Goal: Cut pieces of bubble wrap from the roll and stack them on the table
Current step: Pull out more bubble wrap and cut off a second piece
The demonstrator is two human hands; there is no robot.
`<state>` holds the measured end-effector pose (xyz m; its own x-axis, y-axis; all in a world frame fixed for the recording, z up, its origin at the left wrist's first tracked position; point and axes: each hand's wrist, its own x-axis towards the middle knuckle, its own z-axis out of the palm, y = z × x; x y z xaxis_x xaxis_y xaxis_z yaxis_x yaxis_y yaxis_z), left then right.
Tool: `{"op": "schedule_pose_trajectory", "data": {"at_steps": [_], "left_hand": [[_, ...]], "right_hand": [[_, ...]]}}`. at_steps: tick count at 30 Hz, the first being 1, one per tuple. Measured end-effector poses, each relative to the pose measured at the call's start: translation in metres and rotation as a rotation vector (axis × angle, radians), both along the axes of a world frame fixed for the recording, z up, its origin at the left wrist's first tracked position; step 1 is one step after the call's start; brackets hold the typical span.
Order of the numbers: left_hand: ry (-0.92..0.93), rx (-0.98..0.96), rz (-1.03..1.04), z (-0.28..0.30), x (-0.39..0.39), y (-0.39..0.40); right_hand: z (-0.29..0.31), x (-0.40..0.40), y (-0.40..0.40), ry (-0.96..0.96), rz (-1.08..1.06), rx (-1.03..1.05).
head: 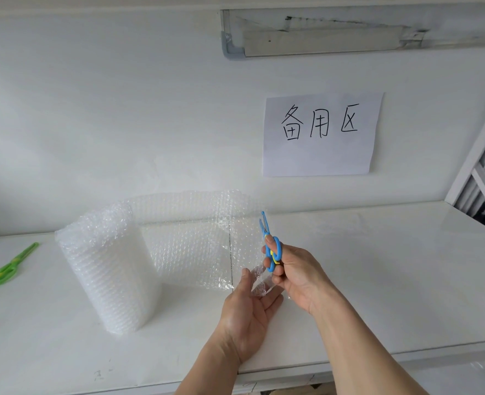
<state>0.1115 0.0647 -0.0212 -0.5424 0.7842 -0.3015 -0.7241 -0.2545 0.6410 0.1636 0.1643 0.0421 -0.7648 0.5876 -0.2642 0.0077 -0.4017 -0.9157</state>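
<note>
Blue scissors [269, 246] in right hand [298, 275], tips up, upright axis

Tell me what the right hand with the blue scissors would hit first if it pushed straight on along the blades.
Probably the free end of the clear bubble wrap sheet: the right hand aims the blue plastic scissors up and away, tips at its edge. Beyond that, likely the white wall; depth is unclear.

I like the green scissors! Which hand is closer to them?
The left hand. It holds the bubble wrap edge, far right of the green scissors; the right hand, gripping blue scissors, is farther still.
</note>
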Motion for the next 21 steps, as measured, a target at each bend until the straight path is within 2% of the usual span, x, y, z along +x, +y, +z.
{"op": "schedule_pose_trajectory", "data": {"at_steps": [21], "left_hand": [[0.008,-0.053,0.009,0.004,0.0,-0.002]], "right_hand": [[0.006,-0.01,0.01,-0.004,-0.028,0.029]]}}
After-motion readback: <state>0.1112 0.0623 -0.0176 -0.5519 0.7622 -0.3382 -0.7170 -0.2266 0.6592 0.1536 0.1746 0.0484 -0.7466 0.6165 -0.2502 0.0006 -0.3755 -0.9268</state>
